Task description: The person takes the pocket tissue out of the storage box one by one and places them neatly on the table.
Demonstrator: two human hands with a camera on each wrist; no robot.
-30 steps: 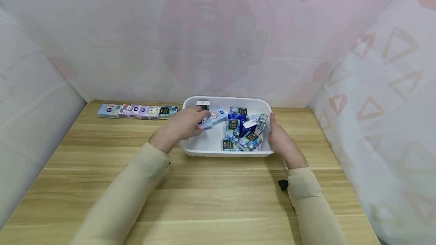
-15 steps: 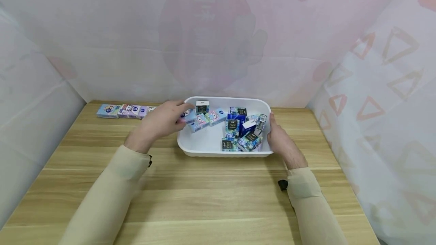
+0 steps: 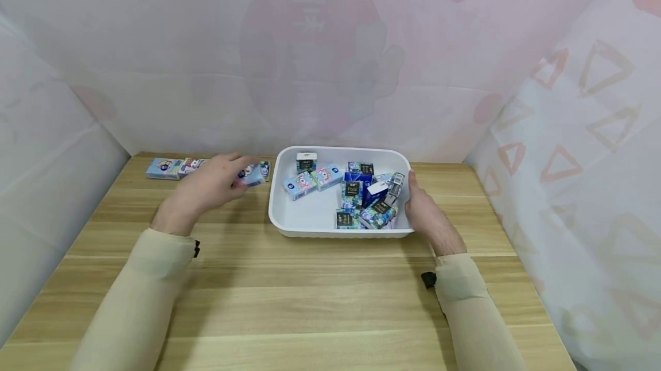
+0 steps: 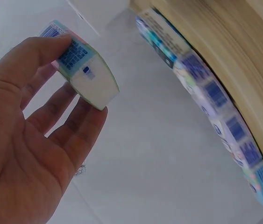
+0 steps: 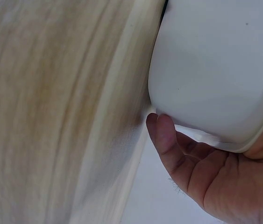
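Note:
My left hand pinches a light blue pocket tissue pack between thumb and fingers, raised over the right end of a row of packs. In the left wrist view the pack shows a white end and a barcode. My right hand grips the right end of a white plastic basin, thumb at the rim. Its fingers lie against the outer wall in the right wrist view. Inside the basin are two light blue packs, an upright dark floral pack and a heap of floral and dark blue packs.
Along the table's back edge runs the row of tissue packs, partly covered by my left hand; the left wrist view shows it end to end. The wooden table meets a printed cloth backdrop behind the basin.
My left hand has lifted a light blue pack out of the basin and carried it left to above the row's right end. My right hand stays on the basin.

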